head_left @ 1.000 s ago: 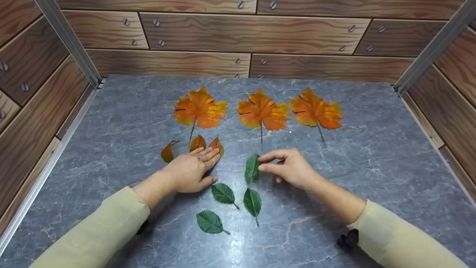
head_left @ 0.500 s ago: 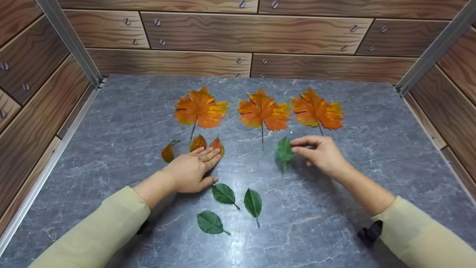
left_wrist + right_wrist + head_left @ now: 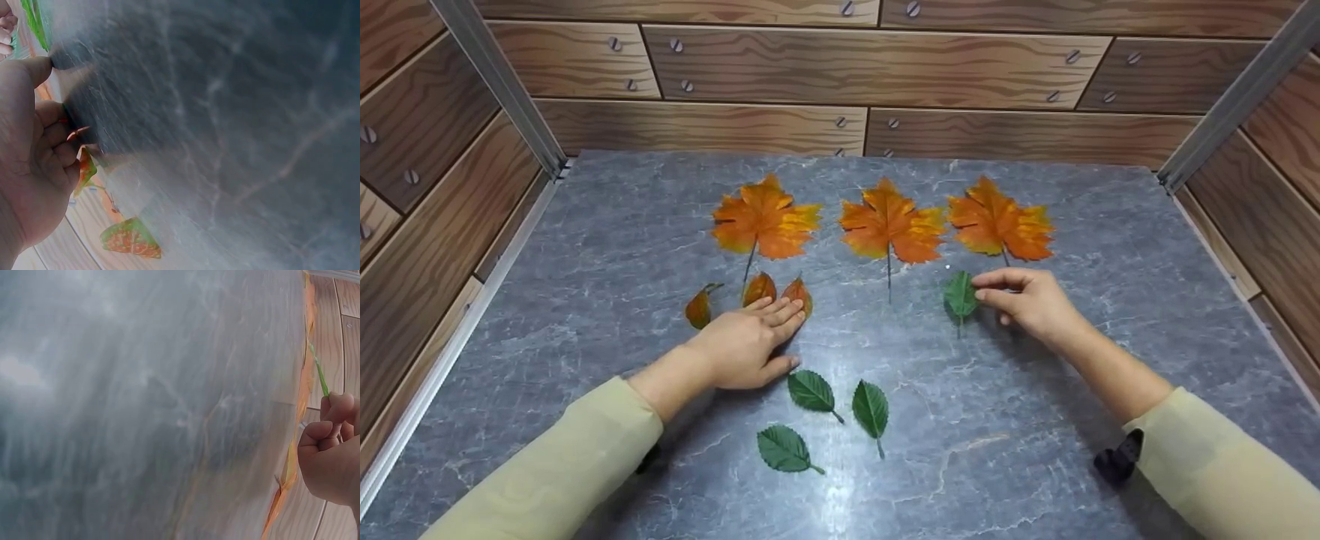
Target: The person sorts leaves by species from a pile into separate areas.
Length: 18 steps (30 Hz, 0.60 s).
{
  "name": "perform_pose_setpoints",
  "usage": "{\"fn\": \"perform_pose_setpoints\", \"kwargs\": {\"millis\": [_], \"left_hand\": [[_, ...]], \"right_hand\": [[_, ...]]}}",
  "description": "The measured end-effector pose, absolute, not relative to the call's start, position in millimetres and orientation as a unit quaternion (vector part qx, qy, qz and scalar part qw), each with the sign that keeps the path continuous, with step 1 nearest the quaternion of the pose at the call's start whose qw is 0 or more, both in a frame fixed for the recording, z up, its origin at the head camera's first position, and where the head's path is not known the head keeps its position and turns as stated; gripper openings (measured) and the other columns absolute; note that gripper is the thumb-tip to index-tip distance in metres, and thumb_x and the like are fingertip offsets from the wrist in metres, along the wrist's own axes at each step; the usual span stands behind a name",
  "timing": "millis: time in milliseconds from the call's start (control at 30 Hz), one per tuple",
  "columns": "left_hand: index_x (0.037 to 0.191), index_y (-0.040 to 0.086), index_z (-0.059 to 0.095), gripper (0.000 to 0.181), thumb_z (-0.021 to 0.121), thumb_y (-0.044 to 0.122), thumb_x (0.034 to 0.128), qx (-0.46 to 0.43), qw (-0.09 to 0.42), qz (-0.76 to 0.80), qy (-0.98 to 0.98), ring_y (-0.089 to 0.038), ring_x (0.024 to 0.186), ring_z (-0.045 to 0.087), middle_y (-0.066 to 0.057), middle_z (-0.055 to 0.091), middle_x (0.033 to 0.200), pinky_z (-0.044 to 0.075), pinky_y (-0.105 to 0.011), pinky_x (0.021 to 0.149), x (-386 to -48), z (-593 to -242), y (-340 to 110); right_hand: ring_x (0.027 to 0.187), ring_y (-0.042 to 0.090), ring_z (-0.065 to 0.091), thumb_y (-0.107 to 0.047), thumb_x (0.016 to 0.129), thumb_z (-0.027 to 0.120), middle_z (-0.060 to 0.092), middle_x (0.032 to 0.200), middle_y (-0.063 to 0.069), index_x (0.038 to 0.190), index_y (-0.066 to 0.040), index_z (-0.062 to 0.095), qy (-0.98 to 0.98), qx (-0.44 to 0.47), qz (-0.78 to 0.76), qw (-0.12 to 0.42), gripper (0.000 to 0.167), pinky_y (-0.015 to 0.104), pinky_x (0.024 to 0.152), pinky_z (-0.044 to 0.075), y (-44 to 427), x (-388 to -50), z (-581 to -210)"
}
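Note:
My right hand (image 3: 1027, 304) pinches the edge of a green leaf (image 3: 959, 294) between thumb and forefinger, just below the rightmost orange maple leaf (image 3: 1001, 221). In the right wrist view that green leaf (image 3: 320, 376) appears edge-on at the fingertips. With fingers straight, my left hand (image 3: 742, 345) rests palm down, its fingertips on two small brown-orange leaves (image 3: 760, 288). A third small brown-orange leaf (image 3: 698, 307) lies to their left. Several green leaves lie nearer me: one by the left thumb (image 3: 811, 391), one to its right (image 3: 871, 409), and another lower left (image 3: 782, 448).
Two more orange maple leaves, the left one (image 3: 766, 217) and the middle one (image 3: 891, 223), lie in a row with the third at the back of the grey marbled table (image 3: 997, 480). Wood-patterned walls (image 3: 870, 67) and metal posts (image 3: 510, 90) enclose the table.
My right hand has carried the green leaf to the right and farther back, from beneath the middle maple leaf to near the rightmost one. The left hand has stayed in place.

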<state>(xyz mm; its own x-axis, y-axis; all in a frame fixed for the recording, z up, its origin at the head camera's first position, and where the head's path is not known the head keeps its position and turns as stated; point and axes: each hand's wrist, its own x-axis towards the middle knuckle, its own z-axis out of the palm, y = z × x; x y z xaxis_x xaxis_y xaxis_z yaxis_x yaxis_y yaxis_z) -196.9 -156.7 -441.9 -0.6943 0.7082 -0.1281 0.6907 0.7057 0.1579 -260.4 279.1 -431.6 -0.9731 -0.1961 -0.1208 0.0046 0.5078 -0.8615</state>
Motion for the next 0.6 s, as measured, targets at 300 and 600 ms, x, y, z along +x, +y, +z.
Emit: {"fn": "perform_pose_setpoints", "kwargs": {"millis": [300, 600], "left_hand": [[0.165, -0.001, 0.032, 0.073, 0.05, 0.045, 0.1119, 0.374, 0.095, 0.054, 0.921, -0.035, 0.157, 0.028, -0.02, 0.029, 0.17, 0.021, -0.049, 0.129, -195.0, -442.0, -157.8], [0.164, -0.001, 0.033, 0.072, 0.05, 0.045, 0.1118, 0.381, 0.09, 0.054, 0.919, -0.035, 0.157, 0.029, -0.02, 0.03, 0.169, 0.021, -0.049, 0.128, -196.7, -442.1, -157.3]], "right_hand": [[0.065, 0.01, 0.06, -0.015, 0.101, 0.076, 0.072, 0.125, 0.018, 0.131, 0.002, 0.073, 0.867, -0.064, -0.48, 0.113, 0.035, 0.026, 0.059, 0.054, 289.2, -262.5, -428.5], [0.064, 0.012, 0.06, -0.012, 0.101, 0.074, 0.076, 0.109, 0.013, 0.131, 0.003, 0.073, 0.877, -0.062, -0.462, 0.114, 0.033, 0.028, 0.057, 0.054, 306.6, -259.7, -431.0]]}}
